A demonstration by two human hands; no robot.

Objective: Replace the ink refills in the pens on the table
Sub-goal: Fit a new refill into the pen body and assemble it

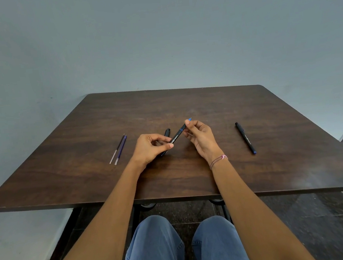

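A black pen (177, 135) with a blue end is held slanted above the middle of the dark wooden table (191, 173). My left hand (149, 148) pinches its lower end and my right hand (200, 137) grips its upper part near the blue tip. A second black pen (166, 135) lies on the table behind my left hand, partly hidden by it. Over on the right lies a third black pen (245, 138), capped. Two thin ink refills (118, 150) rest side by side on the left.
The table stands against a grey-blue wall (158, 37). Its front edge is close to my knees in blue trousers (185, 247). A dark tiled floor (319, 220) shows below and to the right.
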